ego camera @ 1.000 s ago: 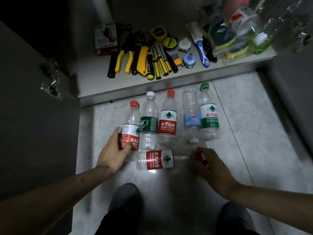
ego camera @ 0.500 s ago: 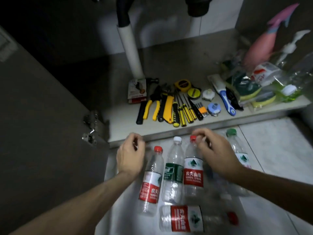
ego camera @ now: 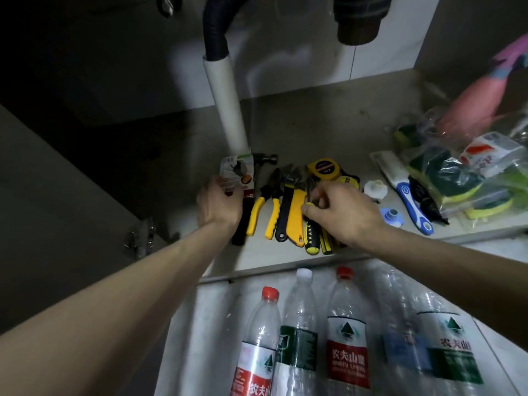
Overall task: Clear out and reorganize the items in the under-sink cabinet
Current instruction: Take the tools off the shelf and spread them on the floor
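Tools (ego camera: 288, 207) lie in a row near the cabinet floor's (ego camera: 300, 132) front edge. Left hand (ego camera: 221, 205) grips the small carton (ego camera: 237, 175) at the row's left end; right hand (ego camera: 341, 211) pinches screwdriver handles (ego camera: 313, 238). Far floor behind is open; bottles (ego camera: 300, 332) line up just below the edge.

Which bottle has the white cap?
The second bottle from the left, with the dark green label. Its cap is white, while the bottles on either side of it have red caps. The others' caps are not visible.

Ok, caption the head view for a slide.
Both hands, left hand and right hand, reach into the row of tools.
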